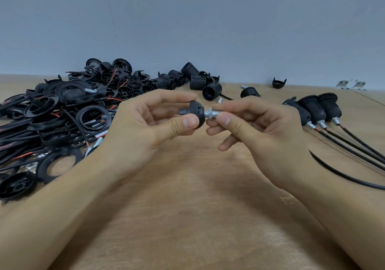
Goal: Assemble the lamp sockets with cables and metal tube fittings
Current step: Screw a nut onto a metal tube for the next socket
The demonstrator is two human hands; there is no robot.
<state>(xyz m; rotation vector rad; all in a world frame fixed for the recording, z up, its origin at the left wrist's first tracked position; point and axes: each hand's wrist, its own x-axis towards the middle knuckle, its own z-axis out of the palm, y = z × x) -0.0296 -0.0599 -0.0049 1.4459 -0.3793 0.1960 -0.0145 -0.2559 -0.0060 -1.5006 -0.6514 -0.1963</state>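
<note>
Socket cap (pixel 194 113), black and dome-shaped, held up over the middle of the wooden table (pixel 187 196), with a short silver metal tube fitting (pixel 210 114) poking out of its right side. Only the head view to go on. Table is light brown wood grain, backed by a plain grey-blue wall (pixel 208 19).

Left hand (pixel 145 128) pinching the cap between thumb and fingers, curled snug around it. Right hand (pixel 256 128) pinching the tube fitting with thumb and forefinger, other fingers loosely curled underneath. Fitting looks threaded with a small nut-like collar right against the cap, though pretty blurry there.

Off to the left, a big messy pile of parts (pixel 62 113): black rings, caps and red-and-black wires all tangled. Further back, loose threaded socket bodies (pixel 187 80). On the right, a row of finished sockets (pixel 314 111) with black cables (pixel 354 144) running off the edge of view. Far end of the fitting hidden behind the right fingers.
</note>
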